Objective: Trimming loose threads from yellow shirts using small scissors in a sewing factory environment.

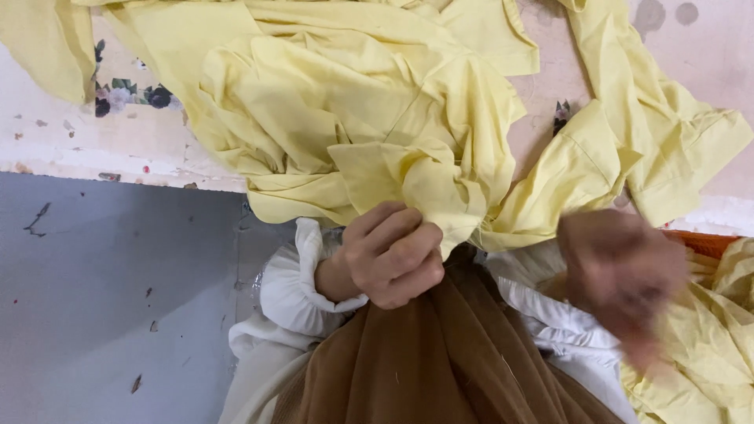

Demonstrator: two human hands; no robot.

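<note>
The left hand (390,255) fingers clench the crumpled pale-yellow cotton cloth (353,118); keep that bunch tight while the blurred right hand (624,271), grip unclear, stays beside.

right hand (624,279): motion-blurred, grip unreadable
yellow cloth (369,118): cut off at top edge
orange edge (707,242): mostly covered by cloth

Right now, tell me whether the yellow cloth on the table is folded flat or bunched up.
Bunched up. The yellow cloth lies in crumpled folds on the table, and the left hand grips a gathered wad of it.
</note>
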